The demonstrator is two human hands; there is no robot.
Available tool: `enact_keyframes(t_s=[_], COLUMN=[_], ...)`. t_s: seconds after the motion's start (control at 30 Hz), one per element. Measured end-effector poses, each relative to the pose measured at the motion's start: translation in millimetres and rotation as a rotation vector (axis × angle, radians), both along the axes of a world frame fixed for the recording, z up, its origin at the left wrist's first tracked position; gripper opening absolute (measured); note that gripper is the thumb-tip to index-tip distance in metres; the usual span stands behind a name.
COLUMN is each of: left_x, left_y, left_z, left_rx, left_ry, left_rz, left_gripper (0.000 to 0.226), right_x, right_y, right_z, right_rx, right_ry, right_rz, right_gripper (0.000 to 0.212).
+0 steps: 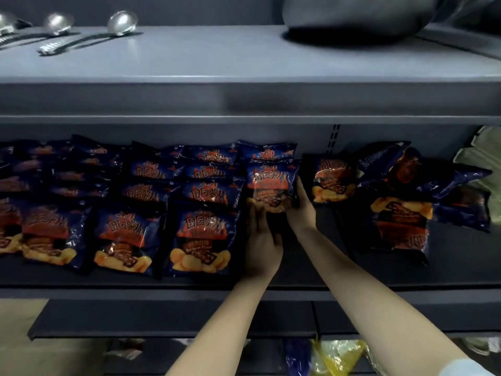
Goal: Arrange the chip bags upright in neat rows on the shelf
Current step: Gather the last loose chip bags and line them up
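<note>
- We hold one bag (271, 185) upright between both hands, near the middle of the shelf (311, 270), in front of two more bags behind it.
- Our left hand (261, 240) grips its lower left corner from below.
- Our right hand (301, 210) wraps round its right edge, thumb up along the side.
- Left of it, the rows (203, 237) of like bags lean back in lines running front to rear.
- Just right of our right hand, a lone bag (332, 180) stands by itself.
- Further right, a pile (401, 221) lies jumbled, and its front bag is upside down.
- On the top shelf (244, 58) lie ladles (122, 23) and a dark pan (352, 20).
</note>
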State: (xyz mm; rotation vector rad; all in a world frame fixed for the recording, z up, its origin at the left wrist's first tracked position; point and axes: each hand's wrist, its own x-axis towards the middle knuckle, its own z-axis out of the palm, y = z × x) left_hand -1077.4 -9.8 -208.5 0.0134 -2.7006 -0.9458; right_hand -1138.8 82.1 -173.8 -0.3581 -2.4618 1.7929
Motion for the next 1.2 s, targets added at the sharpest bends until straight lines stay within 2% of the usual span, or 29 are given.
enact_keyframes(t_s=[0.13,0.23,0.43,0.73,0.93,1.2], left_x=[0,-1,7,8,6,2], left_y=[0,0,7,8,6,5], left_z=[1,-1,2,2,-6,-9], left_rx=[-0.016,-0.025,-0.148,-0.288,-0.308,-0.278], left_ry=[-0.013,-0.007,0.003,0.042,0.113,0.134], left_rz=[-0.008,0.008,-0.012,-0.111,-0.172,-0.197], left_gripper=[0.062,0.063,0.065,0.05,0.028,0.025], right_x=[-4,-1,9,6,12,14], right_y=[-3,3,11,7,0,-7], right_z=[-1,-3,-13,-18,-16,-13], right_rx=[-0.015,-0.105,-0.156,-0.145,-0.057,0.123], right_ry=[-0.009,0.0,0.143,0.203,0.227,0.23], right_rz=[-0.015,-0.039,-0.11,-0.182,-0.171,-0.209], right_gripper=[0.056,0.053,0.047,0.045,0.044,0.046])
